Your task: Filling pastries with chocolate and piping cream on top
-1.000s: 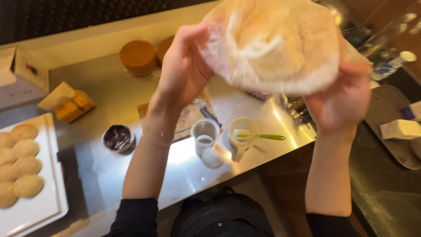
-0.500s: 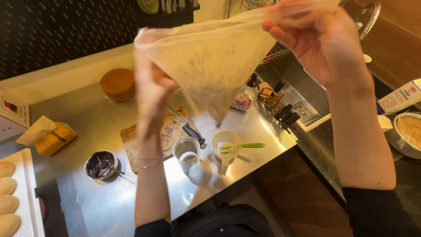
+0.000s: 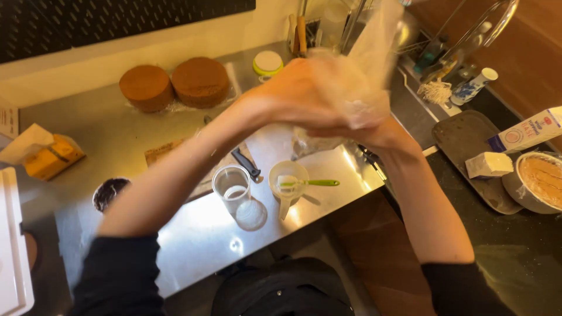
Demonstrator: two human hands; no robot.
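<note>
Both hands meet above the steel counter (image 3: 193,234) on a clear plastic bag (image 3: 366,76). My left hand (image 3: 293,96) wraps over the bag's bunched middle; my right hand (image 3: 380,131) grips it from below. The bag's top sticks up, blurred, and a lower corner hangs toward the counter. Below the hands stand a clear measuring cup (image 3: 233,187) and a small white cup (image 3: 288,182) with a green-handled spatula (image 3: 313,183) across it.
Two brown round cakes (image 3: 175,85) sit at the back. A dark bowl (image 3: 108,193) and a yellow packet (image 3: 50,155) are at left, a white tray (image 3: 12,246) at the far left edge. At right, a dark tray (image 3: 468,140) holds a butter block; a batter bowl (image 3: 538,181) stands beside it.
The bag was stretched wide between raised hands; now the hands have come together and lowered, bunching it. The view has shifted, so the cakes and right-side tray show more.
</note>
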